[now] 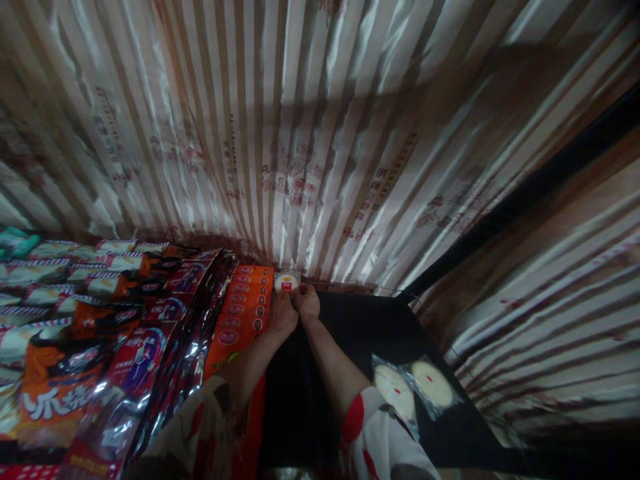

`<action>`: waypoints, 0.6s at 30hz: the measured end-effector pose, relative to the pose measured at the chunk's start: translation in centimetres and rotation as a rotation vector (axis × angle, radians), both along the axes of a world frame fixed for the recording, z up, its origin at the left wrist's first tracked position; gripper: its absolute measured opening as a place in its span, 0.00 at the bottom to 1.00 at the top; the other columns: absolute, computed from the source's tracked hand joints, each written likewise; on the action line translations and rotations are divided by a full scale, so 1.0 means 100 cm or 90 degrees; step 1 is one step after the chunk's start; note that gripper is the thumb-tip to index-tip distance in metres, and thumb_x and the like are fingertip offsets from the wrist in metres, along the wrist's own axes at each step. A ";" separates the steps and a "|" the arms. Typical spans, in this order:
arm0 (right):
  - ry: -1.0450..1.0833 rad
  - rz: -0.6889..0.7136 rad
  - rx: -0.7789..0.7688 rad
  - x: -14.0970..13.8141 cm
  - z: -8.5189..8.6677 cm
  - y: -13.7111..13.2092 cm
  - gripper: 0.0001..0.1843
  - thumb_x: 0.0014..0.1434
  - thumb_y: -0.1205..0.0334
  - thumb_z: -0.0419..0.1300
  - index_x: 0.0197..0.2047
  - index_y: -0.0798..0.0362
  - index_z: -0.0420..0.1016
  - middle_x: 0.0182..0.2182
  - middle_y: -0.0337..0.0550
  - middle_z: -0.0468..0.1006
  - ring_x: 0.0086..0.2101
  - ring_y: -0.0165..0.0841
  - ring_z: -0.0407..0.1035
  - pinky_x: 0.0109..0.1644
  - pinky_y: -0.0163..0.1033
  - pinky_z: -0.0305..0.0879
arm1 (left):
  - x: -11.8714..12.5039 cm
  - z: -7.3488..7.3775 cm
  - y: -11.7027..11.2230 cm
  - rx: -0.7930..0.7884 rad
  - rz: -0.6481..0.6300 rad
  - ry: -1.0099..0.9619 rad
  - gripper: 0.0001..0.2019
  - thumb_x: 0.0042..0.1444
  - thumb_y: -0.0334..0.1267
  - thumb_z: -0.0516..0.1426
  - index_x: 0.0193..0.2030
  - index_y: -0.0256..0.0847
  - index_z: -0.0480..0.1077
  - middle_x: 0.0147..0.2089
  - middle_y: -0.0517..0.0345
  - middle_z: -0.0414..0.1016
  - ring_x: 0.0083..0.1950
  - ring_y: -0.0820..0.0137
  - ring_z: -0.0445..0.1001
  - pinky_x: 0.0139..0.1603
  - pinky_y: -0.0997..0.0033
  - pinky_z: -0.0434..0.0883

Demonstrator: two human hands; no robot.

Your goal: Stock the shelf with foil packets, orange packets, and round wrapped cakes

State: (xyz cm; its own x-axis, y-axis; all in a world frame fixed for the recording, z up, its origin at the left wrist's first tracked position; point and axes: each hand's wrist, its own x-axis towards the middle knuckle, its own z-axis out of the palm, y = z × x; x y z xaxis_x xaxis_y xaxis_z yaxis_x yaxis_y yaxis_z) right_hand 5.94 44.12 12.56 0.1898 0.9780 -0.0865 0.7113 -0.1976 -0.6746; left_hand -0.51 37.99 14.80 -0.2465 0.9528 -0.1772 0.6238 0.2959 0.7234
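Note:
At the far edge of the black table (345, 333), both arms reach forward to a round, pale, flat bread-like disc in a clear packet (287, 283) with a red label. My left hand (283, 313) is closed at the packet's near edge, its fingertips partly hidden. Fingers pinched together, my right hand (307, 302) is at the packet's right edge. Right beside my left hand lies a row of orange printed packets (239, 313).
Two more clear-wrapped pale discs, one (395, 390) partly behind my right sleeve and another (431, 385), lie on the right. Dark red shiny packets (137, 357) and orange snack bags (57, 393) fill the left. A striped curtain (300, 133) hangs behind; a dark pole (525, 183) slants on the right.

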 end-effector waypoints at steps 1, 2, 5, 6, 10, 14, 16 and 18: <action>-0.003 -0.003 -0.001 -0.001 0.000 0.000 0.11 0.56 0.59 0.55 0.41 0.52 0.72 0.37 0.46 0.79 0.39 0.34 0.73 0.40 0.35 0.65 | 0.000 0.000 0.001 0.004 -0.004 0.002 0.26 0.54 0.23 0.46 0.62 0.28 0.57 0.66 0.41 0.54 0.68 0.65 0.51 0.67 0.68 0.49; -0.003 -0.007 -0.001 -0.001 -0.001 0.000 0.11 0.56 0.58 0.55 0.41 0.52 0.71 0.37 0.46 0.79 0.39 0.35 0.73 0.40 0.36 0.65 | -0.001 -0.001 0.001 0.005 -0.009 0.005 0.26 0.55 0.23 0.46 0.62 0.26 0.56 0.66 0.40 0.54 0.68 0.65 0.51 0.67 0.69 0.49; 0.009 -0.010 0.020 -0.002 -0.005 0.001 0.11 0.56 0.58 0.54 0.41 0.51 0.71 0.36 0.47 0.79 0.37 0.37 0.73 0.39 0.39 0.65 | -0.002 -0.002 0.003 0.000 -0.006 0.005 0.26 0.56 0.23 0.45 0.63 0.26 0.56 0.66 0.41 0.54 0.68 0.66 0.51 0.67 0.70 0.49; 0.009 -0.006 0.031 -0.002 -0.007 0.001 0.10 0.56 0.58 0.54 0.40 0.51 0.71 0.36 0.47 0.78 0.38 0.38 0.73 0.40 0.39 0.65 | -0.003 -0.002 0.004 -0.003 -0.002 0.001 0.26 0.56 0.24 0.45 0.63 0.27 0.56 0.66 0.42 0.54 0.68 0.67 0.51 0.67 0.69 0.49; -0.024 -0.003 0.086 -0.004 -0.014 0.000 0.09 0.55 0.59 0.54 0.38 0.51 0.71 0.38 0.49 0.77 0.41 0.39 0.71 0.45 0.40 0.64 | -0.003 -0.001 0.004 -0.008 0.013 -0.008 0.25 0.55 0.25 0.47 0.62 0.32 0.58 0.66 0.44 0.56 0.67 0.67 0.53 0.66 0.68 0.51; -0.052 -0.002 0.110 -0.005 -0.016 -0.004 0.11 0.56 0.60 0.53 0.41 0.52 0.71 0.39 0.50 0.76 0.43 0.40 0.70 0.47 0.41 0.63 | -0.005 0.001 0.003 0.003 0.017 -0.005 0.24 0.55 0.24 0.47 0.60 0.33 0.60 0.65 0.44 0.58 0.66 0.66 0.56 0.65 0.68 0.54; -0.051 0.006 0.110 -0.006 -0.016 -0.004 0.11 0.56 0.61 0.53 0.41 0.52 0.72 0.38 0.50 0.76 0.42 0.40 0.70 0.47 0.41 0.63 | -0.006 0.002 0.002 0.012 0.015 -0.003 0.23 0.56 0.25 0.47 0.60 0.34 0.61 0.65 0.46 0.59 0.66 0.67 0.56 0.64 0.69 0.55; -0.043 0.000 0.111 -0.006 -0.017 -0.004 0.11 0.55 0.62 0.53 0.40 0.53 0.72 0.38 0.51 0.77 0.42 0.40 0.70 0.46 0.41 0.63 | -0.007 0.003 0.003 0.013 0.008 -0.001 0.23 0.56 0.25 0.47 0.59 0.34 0.62 0.64 0.46 0.61 0.65 0.67 0.58 0.64 0.69 0.56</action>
